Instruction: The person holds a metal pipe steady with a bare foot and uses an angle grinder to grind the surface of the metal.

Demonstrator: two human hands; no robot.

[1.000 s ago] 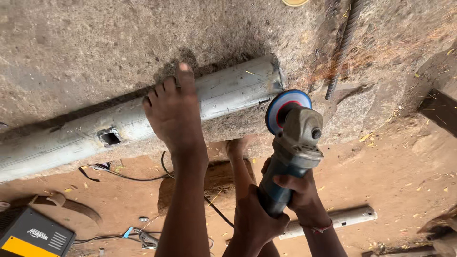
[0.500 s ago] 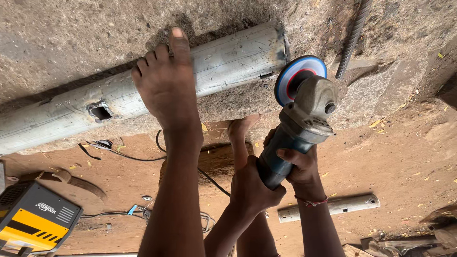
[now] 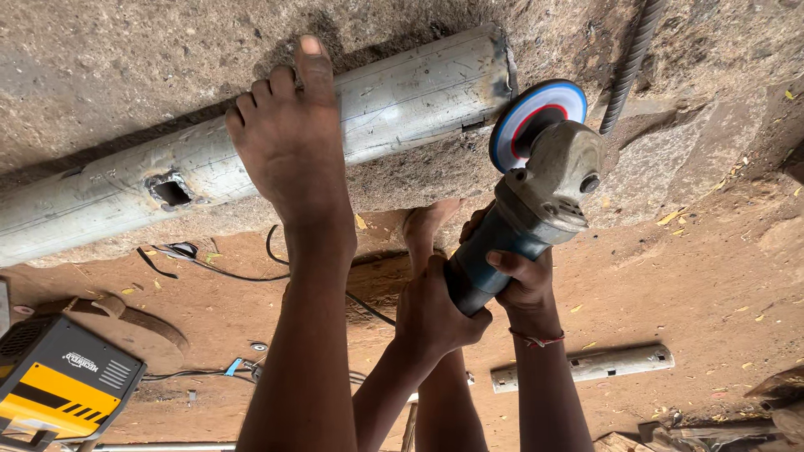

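Hands, left [image 3: 435,314] and right [image 3: 515,280], grip a grinder [image 3: 536,192] beside a pipe [image 3: 251,151] (foot-pinned [image 3: 293,142]); a kickback could cut toes.

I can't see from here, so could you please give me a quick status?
Both hands, left and right, grip the grinder. Disc at the pipe end. Foot on pipe, cable beneath.

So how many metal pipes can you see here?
2. A long grey pipe lies on the concrete slab under a bare foot, beside the grinder. A short pipe piece lies on the dirt, lower right. More may be hidden.
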